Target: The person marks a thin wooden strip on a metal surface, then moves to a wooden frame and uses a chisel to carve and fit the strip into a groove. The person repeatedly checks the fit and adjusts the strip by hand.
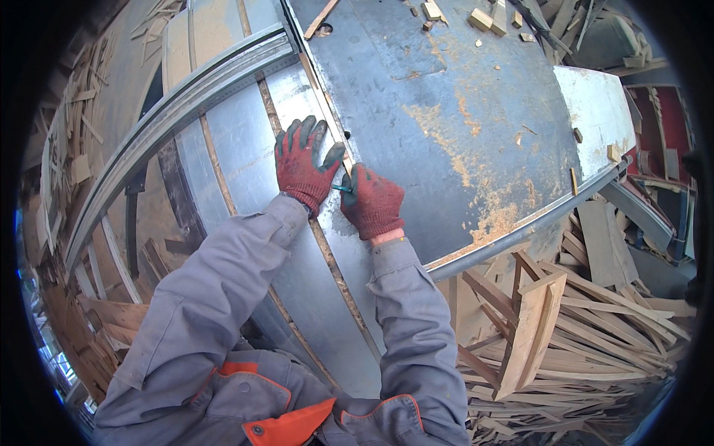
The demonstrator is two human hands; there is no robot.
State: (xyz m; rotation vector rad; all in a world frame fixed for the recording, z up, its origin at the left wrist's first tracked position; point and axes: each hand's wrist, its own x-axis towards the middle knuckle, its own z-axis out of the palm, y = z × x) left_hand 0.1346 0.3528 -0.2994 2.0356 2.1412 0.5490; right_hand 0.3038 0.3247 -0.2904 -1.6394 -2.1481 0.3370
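Left hand (303,160) spread flat on sliding table (294,93); right hand (372,199) closed around slim teal tool (342,189) at the table's right edge, by narrow wood strip (347,161) lying along it. I'd hold strip snug, left thumb clear of tool.

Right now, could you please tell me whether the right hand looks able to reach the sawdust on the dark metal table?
Probably yes: only a bare stretch of table seems to lie between the right hand and the sawdust, though that hand appears to hold a slim teal thing.
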